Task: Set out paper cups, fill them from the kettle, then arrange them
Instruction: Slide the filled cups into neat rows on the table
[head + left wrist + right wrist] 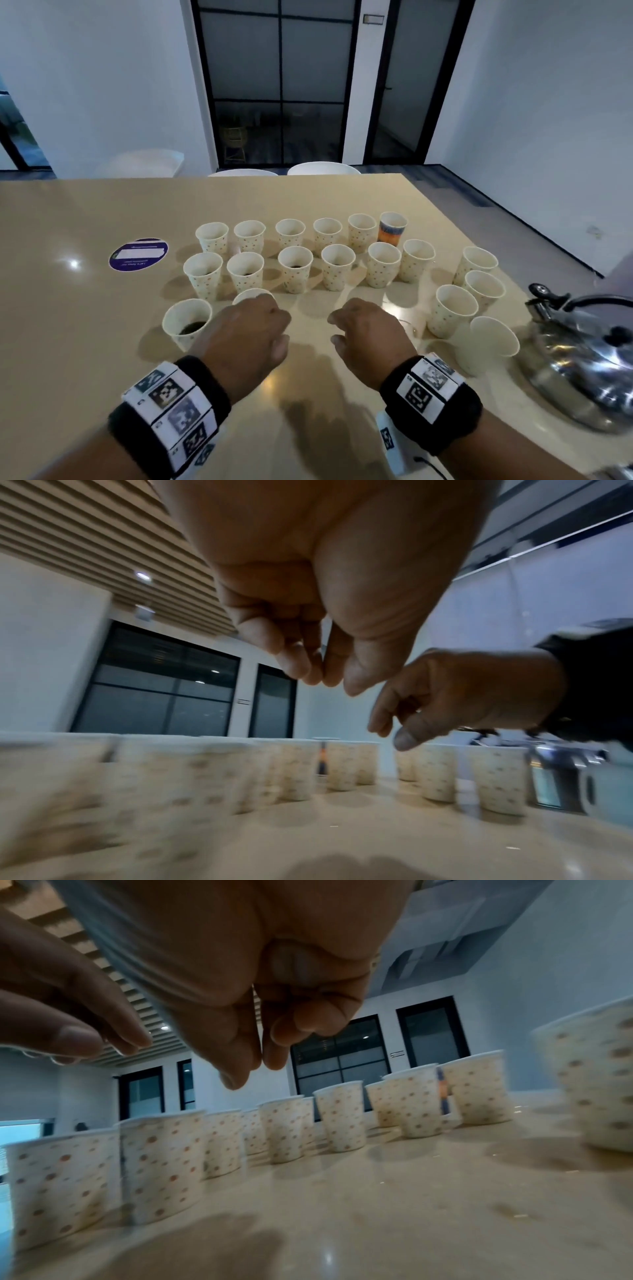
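Paper cups (295,269) stand in rows just beyond my knuckles, a few showing dark liquid, so I judge arranging is what's left. My left hand (245,337) and right hand (368,337) hover low, fingers loosely curled, holding nothing. Steel kettle (582,359) sits parked off my right hand, clear of the cups.

Kettle (582,363) right of cups (294,270)

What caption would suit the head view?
Two empty hands hover over a table of paper cups, kettle alongside.
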Demonstrator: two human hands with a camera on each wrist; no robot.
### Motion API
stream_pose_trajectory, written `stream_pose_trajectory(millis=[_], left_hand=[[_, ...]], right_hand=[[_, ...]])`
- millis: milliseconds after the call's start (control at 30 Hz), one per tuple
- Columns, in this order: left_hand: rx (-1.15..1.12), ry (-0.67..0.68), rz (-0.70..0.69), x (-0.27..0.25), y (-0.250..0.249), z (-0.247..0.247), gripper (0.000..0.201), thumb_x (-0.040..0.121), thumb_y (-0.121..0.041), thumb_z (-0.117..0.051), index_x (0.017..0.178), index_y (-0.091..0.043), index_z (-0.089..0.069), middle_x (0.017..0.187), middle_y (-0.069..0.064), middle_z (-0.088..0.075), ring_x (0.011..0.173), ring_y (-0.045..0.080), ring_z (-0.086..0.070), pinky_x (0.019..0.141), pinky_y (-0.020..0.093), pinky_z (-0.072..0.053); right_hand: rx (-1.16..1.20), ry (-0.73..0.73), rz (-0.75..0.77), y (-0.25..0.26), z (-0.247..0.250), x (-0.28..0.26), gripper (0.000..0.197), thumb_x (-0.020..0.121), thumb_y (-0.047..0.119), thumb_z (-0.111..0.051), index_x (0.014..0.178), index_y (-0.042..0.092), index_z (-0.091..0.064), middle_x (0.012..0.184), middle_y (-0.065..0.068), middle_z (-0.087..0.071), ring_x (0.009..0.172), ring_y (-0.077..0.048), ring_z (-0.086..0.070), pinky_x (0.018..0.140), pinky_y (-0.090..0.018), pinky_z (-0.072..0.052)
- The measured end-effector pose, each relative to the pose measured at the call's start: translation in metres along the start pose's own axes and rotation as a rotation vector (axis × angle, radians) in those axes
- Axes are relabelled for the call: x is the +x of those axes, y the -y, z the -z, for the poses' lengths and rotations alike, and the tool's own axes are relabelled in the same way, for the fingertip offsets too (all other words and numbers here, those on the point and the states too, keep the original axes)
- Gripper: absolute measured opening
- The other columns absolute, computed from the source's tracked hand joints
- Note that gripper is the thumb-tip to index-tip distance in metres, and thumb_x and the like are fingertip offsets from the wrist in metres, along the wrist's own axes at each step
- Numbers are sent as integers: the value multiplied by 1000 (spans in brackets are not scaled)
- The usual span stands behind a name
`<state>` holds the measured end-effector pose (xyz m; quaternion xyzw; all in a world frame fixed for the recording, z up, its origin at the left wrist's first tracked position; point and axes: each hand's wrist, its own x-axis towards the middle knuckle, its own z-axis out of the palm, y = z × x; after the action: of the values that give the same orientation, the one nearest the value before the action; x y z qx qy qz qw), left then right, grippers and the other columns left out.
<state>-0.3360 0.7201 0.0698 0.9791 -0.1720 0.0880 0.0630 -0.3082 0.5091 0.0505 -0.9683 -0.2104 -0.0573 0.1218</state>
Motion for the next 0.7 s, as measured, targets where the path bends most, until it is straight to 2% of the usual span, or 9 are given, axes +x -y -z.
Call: stream_pose_trajectory(millis=[133, 233, 333, 400, 467, 533, 567, 633, 700], left_hand=[[63, 50, -129, 40, -61, -19, 35, 81, -43, -43, 84, -24, -72, 80, -6, -61, 65, 15, -61, 52, 35, -54], [52, 85, -185, 70, -108, -29, 30, 91, -38, -50, 101, -19, -71, 94, -1, -61, 81, 22, -61, 67, 38, -51], [32, 100, -229, 100, -152, -32, 32, 97, -35, -48, 117, -17, -66, 110, 3, -58, 95, 25, -58, 76, 37, -45], [17, 122, -239, 119, -178, -35, 31, 98, -33, -47, 119, -17, -63, 114, 4, -55, 98, 25, -55, 80, 37, -45], [-7, 130, -232, 134, -198, -41, 29, 97, -31, -49, 118, -15, -61, 114, 5, -52, 98, 27, -55, 83, 42, -48], [-26, 134, -219, 145, -212, -51, 31, 95, -28, -53, 121, -14, -59, 115, 7, -51, 96, 30, -57, 80, 44, -50], [-40, 133, -215, 149, -218, -56, 32, 94, -27, -55, 123, -14, -59, 117, 8, -50, 94, 31, -58, 79, 46, -51], [-62, 132, -215, 154, -227, -63, 33, 92, -23, -58, 123, -12, -61, 121, 11, -50, 92, 34, -59, 76, 48, -52], [-55, 140, -219, 158, -233, -67, 30, 92, -20, -59, 120, -9, -65, 120, 14, -51, 92, 37, -60, 74, 48, -52]], right_hand=[[-49, -47, -122, -51, 26, -26, 24, 92, 33, -56, 112, 24, -66, 109, 2, -61, 97, -18, -59, 76, -28, -47], [-79, -92, -210, -87, 43, -48, 19, 91, 32, -55, 104, 23, -66, 101, 3, -60, 89, -19, -60, 69, -30, -47], [-96, -108, -287, -119, 55, -71, 15, 91, 29, -52, 100, 24, -64, 96, 5, -57, 82, -16, -59, 63, -27, -45], [-103, -110, -334, -139, 60, -84, 10, 90, 26, -53, 97, 25, -61, 95, 5, -56, 74, -15, -55, 58, -26, -39], [-124, -111, -365, -156, 62, -95, 4, 87, 27, -56, 89, 25, -59, 90, 6, -53, 63, -13, -44, 51, -24, -27], [-145, -100, -351, -172, 61, -104, 5, 82, 30, -65, 84, 27, -62, 83, 7, -54, 56, -10, -38, 46, -18, -16], [-137, -79, -328, -178, 62, -107, 9, 77, 30, -71, 81, 28, -63, 80, 8, -55, 53, -9, -39, 46, -16, -15], [-95, -56, -252, -186, 62, -111, 19, 67, 26, -82, 75, 30, -65, 74, 8, -56, 46, -10, -48, 44, -15, -24], [-78, -78, -183, -191, 61, -113, 26, 58, 21, -89, 69, 31, -67, 69, 7, -57, 43, -11, -54, 40, -19, -30]])
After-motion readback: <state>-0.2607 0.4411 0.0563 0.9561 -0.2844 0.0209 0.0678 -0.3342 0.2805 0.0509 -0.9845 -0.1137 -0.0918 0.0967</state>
